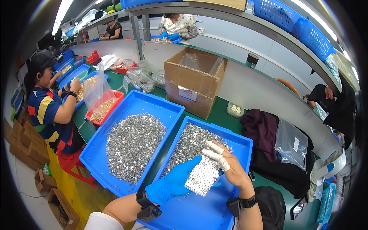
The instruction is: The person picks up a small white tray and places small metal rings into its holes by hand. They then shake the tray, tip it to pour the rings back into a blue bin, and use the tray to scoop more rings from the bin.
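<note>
My left hand (172, 182), in a blue glove, grips a small white plate (201, 177) from below and at its left edge. The plate is tilted, and small shiny metal pieces sit over its face in rows. My right hand (230, 165) is bare apart from white finger cots. Its fingers lie against the plate's upper right corner, and they partly hide that corner. Both hands are above a blue tray (247, 153) that holds a heap of small silver metal pieces (191, 140). Another blue tray (96, 163), to the left, carries a larger heap of the same pieces (136, 147).
An open cardboard box (188, 86) stands behind the trays. Dark cloth (260, 128) and a clear plastic bag (291, 143) lie at right. A red bin (119, 96) with gold-coloured parts is at left, near a seated co-worker (50, 99). A metal shelf (237, 11) crosses overhead.
</note>
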`<state>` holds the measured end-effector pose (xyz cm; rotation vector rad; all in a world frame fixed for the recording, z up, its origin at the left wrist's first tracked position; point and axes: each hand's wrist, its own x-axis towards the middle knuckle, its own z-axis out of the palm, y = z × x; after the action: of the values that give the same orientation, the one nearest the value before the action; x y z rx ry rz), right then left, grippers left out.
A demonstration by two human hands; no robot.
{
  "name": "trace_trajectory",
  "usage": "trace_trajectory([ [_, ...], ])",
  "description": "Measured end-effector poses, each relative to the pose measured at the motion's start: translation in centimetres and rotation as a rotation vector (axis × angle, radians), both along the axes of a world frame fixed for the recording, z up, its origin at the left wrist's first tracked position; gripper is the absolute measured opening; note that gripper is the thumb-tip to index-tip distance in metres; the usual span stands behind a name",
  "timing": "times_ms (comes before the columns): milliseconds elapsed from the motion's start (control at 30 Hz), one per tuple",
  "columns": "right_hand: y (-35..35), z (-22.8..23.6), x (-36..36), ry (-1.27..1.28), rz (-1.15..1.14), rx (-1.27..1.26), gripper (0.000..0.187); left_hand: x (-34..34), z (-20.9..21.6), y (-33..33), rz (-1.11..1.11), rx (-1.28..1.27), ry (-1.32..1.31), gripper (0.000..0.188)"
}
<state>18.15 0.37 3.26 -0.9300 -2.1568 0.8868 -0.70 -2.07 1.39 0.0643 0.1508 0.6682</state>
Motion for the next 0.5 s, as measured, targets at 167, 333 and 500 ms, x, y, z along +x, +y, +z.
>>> trace_trajectory([
  [167,-0.3,0.7,0.1,-0.317,-0.076,0.188,0.054,0.1,0.2,0.1,-0.014,-0.016,0.088,0.045],
  [333,-0.4,0.8,0.1,-0.34,-0.079,0.221,0.055,0.0,0.5,0.1,0.01,-0.008,0.023,0.046],
  [500,-0.6,1.3,-0.3,-0.306,-0.098,0.295,0.057,-0.1,0.2,0.5,0.111,-0.013,0.061,0.048],
])
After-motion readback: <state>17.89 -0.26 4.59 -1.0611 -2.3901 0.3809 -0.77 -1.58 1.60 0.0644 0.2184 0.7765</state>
